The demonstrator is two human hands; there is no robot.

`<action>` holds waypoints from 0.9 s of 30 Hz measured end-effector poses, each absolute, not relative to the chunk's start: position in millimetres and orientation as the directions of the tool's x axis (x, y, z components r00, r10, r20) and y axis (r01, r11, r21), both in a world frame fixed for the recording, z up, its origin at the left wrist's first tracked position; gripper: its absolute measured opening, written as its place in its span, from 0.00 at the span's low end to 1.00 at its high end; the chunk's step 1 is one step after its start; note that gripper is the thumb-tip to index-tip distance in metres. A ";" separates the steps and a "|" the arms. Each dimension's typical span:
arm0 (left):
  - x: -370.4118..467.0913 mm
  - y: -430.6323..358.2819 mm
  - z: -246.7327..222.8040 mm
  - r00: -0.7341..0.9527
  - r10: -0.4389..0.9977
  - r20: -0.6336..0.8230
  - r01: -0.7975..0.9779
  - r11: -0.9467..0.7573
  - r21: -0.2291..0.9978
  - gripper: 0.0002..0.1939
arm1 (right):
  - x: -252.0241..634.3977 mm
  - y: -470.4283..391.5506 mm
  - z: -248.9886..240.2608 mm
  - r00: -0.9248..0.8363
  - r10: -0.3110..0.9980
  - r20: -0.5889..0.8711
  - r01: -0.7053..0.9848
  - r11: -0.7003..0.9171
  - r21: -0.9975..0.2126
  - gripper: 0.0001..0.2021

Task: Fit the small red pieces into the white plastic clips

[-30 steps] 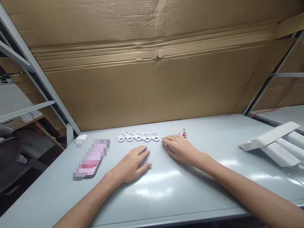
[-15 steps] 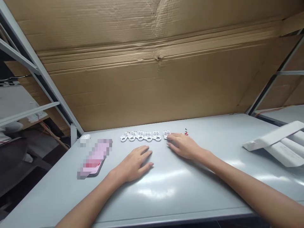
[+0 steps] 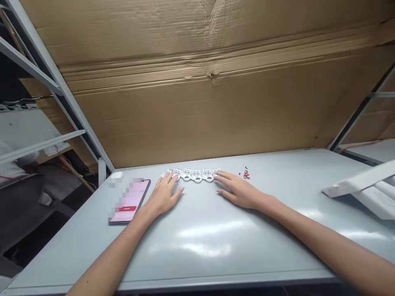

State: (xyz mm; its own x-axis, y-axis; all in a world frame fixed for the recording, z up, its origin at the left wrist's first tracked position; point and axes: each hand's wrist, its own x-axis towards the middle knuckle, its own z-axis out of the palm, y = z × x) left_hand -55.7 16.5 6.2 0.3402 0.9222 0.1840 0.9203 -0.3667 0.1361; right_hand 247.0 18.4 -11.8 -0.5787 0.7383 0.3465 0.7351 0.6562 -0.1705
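Several small white plastic pieces (image 3: 196, 176), each with a ring at its near end, lie side by side in a row toward the back of the table. At the row's left end, my left hand (image 3: 163, 195) rests with its fingers spread over the leftmost pieces. My right hand (image 3: 239, 190) lies with fingers extended at the right end, its fingertips on the last piece and partly covering it. Just beyond my right hand is a small cluster of red and black bits (image 3: 246, 174), too small to name.
A phone (image 3: 131, 201) with a pink screen lies on the grey table (image 3: 197, 255) at left, a white rounded case (image 3: 117, 175) behind it. White folded material (image 3: 364, 183) is at the right. Cardboard (image 3: 197, 119) walls the back, with metal shelf posts (image 3: 66, 94) beside it.
My left hand has moved left and forward onto the row's left end. The rightmost white piece now sits against the others, my right hand at it. The view has shifted slightly.
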 end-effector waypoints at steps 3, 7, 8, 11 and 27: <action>-59.2 21.0 4.9 0.361 0.922 0.136 0.913 -0.380 0.151 0.31 | 241.8 14.6 -11.8 -0.611 0.717 0.337 0.702 0.687 -0.188 0.28; -59.7 22.6 3.7 0.384 0.917 0.109 0.905 -0.397 0.154 0.31 | 238.1 12.1 -11.0 -0.648 0.712 0.271 0.678 0.701 -0.220 0.31; -59.4 22.6 3.6 0.390 0.914 0.117 0.902 -0.404 0.149 0.30 | 238.2 12.4 -10.5 -0.652 0.715 0.251 0.679 0.699 -0.225 0.32; -56.5 21.5 3.6 0.402 0.905 0.139 0.900 -0.419 0.122 0.28 | 241.0 15.0 -8.4 -0.657 0.714 0.241 0.672 0.700 -0.242 0.31; -34.3 14.6 -1.7 0.368 0.907 0.204 0.909 -0.397 0.129 0.24 | 247.6 21.1 -8.4 -0.589 0.739 0.328 0.694 0.670 -0.263 0.25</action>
